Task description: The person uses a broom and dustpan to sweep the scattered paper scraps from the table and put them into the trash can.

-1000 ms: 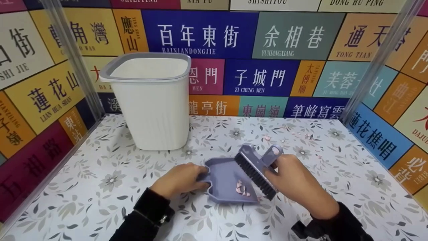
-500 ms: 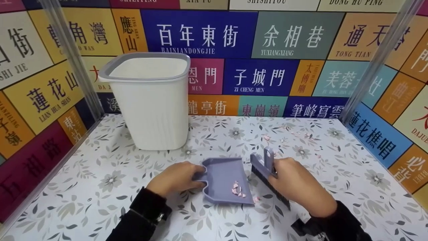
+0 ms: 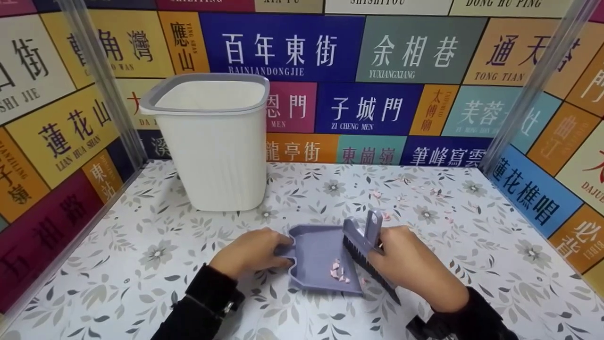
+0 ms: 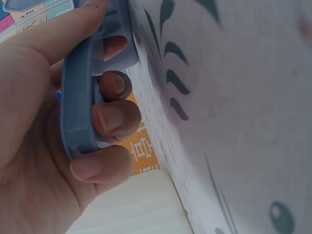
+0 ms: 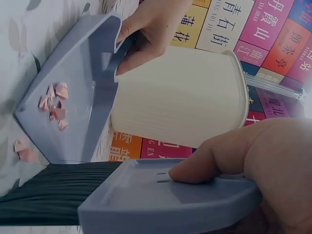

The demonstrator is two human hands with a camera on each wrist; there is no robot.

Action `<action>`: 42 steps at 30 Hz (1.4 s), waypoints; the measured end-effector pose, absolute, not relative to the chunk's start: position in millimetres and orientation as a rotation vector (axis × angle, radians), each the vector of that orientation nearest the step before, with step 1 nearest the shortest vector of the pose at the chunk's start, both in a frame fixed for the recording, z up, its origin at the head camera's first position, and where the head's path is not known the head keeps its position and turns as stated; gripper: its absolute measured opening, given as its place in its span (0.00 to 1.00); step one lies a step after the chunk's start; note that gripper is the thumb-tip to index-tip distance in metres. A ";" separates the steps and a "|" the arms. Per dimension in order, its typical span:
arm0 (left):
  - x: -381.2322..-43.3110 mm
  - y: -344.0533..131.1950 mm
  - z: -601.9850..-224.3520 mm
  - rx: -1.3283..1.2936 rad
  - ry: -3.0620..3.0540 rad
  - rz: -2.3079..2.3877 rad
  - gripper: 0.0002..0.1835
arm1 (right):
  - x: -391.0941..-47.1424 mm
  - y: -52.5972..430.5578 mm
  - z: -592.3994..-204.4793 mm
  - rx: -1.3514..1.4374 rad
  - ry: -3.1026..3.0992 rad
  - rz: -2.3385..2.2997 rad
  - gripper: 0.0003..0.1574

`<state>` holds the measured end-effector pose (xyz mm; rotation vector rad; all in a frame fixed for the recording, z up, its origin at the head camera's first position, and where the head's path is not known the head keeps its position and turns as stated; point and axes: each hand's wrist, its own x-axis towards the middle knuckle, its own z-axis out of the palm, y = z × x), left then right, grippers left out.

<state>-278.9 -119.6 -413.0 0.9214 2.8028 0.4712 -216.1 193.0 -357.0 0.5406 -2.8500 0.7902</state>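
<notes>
My left hand (image 3: pixel 250 252) grips the handle of a grey-purple dustpan (image 3: pixel 314 250) lying on the table. In the left wrist view the fingers curl round that handle (image 4: pixel 78 102). Several pink paper scraps (image 5: pixel 56 109) sit in the pan near its front lip. A matching hand brush (image 3: pixel 361 236) with black bristles (image 5: pixel 53 190) is held by my right hand (image 3: pixel 415 262), its thumb lying on the brush back. The bristles stand along the pan's open edge, partly over its far corner. One pink scrap (image 5: pixel 24 151) rests on the table just outside the lip.
A tall white bin (image 3: pixel 219 156) with a grey rim stands at the back left. More pink scraps (image 3: pixel 377 194) are scattered on the floral tabletop (image 3: pixel 302 189) at the back right. Printed wall panels enclose the back and sides.
The brush was swung away to the right of the dustpan half a second ago, and is now back at its edge. The dustpan has shifted slightly, and the scraps in it have moved a little.
</notes>
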 end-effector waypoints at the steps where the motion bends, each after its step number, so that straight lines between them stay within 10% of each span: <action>1: -278.9 -119.4 -412.9 0.924 2.802 0.475 0.21 | -215.7 191.5 -357.6 0.543 -2.847 0.806 0.14; 42: -279.9 -130.1 -408.9 0.856 2.799 0.462 0.22 | -222.1 206.6 -353.4 0.504 -2.844 0.784 0.04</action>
